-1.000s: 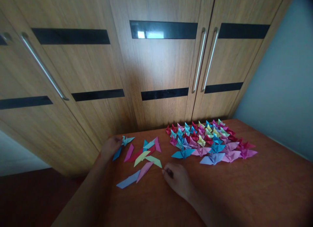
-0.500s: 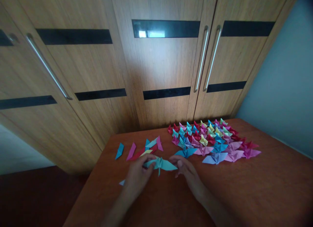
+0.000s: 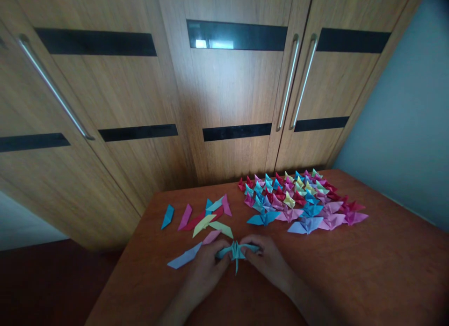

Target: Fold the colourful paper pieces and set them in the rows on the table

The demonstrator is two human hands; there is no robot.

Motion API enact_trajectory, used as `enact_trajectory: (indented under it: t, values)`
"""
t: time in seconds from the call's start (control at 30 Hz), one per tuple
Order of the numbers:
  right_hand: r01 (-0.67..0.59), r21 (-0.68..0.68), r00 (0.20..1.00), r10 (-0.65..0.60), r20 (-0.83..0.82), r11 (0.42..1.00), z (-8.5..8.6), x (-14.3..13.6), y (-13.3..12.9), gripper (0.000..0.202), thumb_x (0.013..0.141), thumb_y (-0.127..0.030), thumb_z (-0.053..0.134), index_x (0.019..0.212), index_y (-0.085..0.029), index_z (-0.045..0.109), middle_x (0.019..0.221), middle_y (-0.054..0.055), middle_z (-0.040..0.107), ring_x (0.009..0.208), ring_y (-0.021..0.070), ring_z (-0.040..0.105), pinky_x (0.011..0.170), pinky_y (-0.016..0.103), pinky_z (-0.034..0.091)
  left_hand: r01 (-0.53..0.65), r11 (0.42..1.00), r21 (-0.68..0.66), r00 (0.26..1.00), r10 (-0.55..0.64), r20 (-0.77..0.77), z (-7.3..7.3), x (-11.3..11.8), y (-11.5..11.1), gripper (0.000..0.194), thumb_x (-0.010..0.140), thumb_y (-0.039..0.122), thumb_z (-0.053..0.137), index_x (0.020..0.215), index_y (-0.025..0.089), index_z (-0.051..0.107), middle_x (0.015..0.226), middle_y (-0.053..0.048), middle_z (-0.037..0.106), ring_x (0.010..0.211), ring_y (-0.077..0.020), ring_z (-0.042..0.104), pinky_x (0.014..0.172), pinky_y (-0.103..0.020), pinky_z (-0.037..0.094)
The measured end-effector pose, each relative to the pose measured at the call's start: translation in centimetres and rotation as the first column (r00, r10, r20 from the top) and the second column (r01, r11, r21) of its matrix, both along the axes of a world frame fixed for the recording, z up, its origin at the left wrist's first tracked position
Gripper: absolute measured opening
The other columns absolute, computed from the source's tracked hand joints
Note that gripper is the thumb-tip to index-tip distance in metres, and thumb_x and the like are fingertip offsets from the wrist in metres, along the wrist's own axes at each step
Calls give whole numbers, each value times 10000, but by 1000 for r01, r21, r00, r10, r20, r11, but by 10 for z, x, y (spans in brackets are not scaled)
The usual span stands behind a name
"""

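Observation:
A turquoise origami crane [image 3: 236, 252] is held between my two hands, its wings out to the sides and a thin point hanging down toward me. My left hand [image 3: 210, 265] pinches one wing, thumb in front. On the other wing, my right hand [image 3: 267, 260] has its thumb and fingers closed. Just beyond my left hand lie folded paper strips: a lavender one [image 3: 185, 257], a pink one [image 3: 212, 236] and a pale green one [image 3: 220, 228]. Parts of the wings are hidden by my fingers.
Rows of colourful finished cranes [image 3: 289, 199] stand at the back right of the brown table [image 3: 351, 270]. More folded strips, among them a blue one [image 3: 168, 217] and a magenta one [image 3: 185, 216], lie at the back left. A wooden wardrobe [image 3: 231, 97] rises behind.
My hands and the crane have come lower, nearer to me. My right hand has closed on the wing that was free at its tip. More strips show beside my left hand.

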State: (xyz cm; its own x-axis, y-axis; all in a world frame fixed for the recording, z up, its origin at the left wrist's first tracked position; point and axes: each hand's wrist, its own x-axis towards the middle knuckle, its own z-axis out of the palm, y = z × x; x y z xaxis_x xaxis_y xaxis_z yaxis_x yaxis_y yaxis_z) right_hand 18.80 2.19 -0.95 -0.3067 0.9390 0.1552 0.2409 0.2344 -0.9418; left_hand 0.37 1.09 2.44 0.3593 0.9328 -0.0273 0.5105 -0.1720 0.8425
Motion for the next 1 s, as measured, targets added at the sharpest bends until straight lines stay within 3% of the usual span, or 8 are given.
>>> enact_trajectory:
  t: [0.1,0.23,0.4,0.5,0.6,0.8,0.9,1.0]
  values:
    - [-67,-46,997,65,-28,997,2,1,-1,151,792,-295,576,787,-175,667,733,-3,648,670,121,567,577,200,400,51,997,-60,997,-47,68,-2,0,-1,159,797,212,488,753,171,635,698,5,610,667,-157,530,595,-232,350]
    - [-220,-253,933,127,-337,942,1,5,-1,217,781,-366,615,778,-153,657,658,0,630,586,102,558,539,200,414,97,972,-215,945,-23,326,-3,-2,0,158,798,281,556,750,151,633,701,-7,620,672,-150,535,618,-233,375]
    - [-349,-418,730,-36,-683,839,-4,8,-1,230,733,-363,691,703,-147,617,601,-16,594,486,69,533,449,169,386,205,907,-368,732,108,673,-4,0,-5,206,813,331,589,753,140,637,713,-27,629,661,-129,545,636,-234,408]
    - [-382,-437,638,-110,-762,814,-4,7,-1,239,702,-337,728,651,-154,584,571,-39,549,473,56,502,451,164,401,236,875,-423,606,207,768,-7,5,-8,171,774,301,653,715,143,628,699,-12,611,617,-106,543,595,-215,413]
    - [-359,-451,600,-168,-782,817,-5,6,-1,256,686,-332,744,626,-159,565,535,-51,521,457,51,473,426,153,376,232,872,-431,554,246,795,-10,6,-9,177,755,287,680,684,136,623,689,-11,603,599,-96,541,575,-204,415]
    - [-358,-416,562,-163,-811,836,-9,3,0,333,729,-363,708,572,-154,501,455,-77,427,423,32,396,427,149,311,169,886,-431,570,269,776,-12,0,-4,197,757,310,678,690,133,622,667,-5,587,581,-82,518,561,-193,396]
    - [-330,-396,672,-81,-736,857,-7,5,0,318,757,-390,672,605,-147,534,460,-68,466,414,33,405,430,158,299,101,904,-415,654,253,712,-11,-3,-1,220,791,330,638,687,139,604,619,5,574,561,-78,495,549,-188,371]
    - [-310,-358,818,55,-573,881,-1,8,0,252,747,-376,678,732,-132,619,600,-5,611,532,75,533,479,173,342,46,927,-372,773,203,601,-9,-4,1,229,819,355,598,725,145,601,643,-8,612,574,-89,506,559,-196,369]
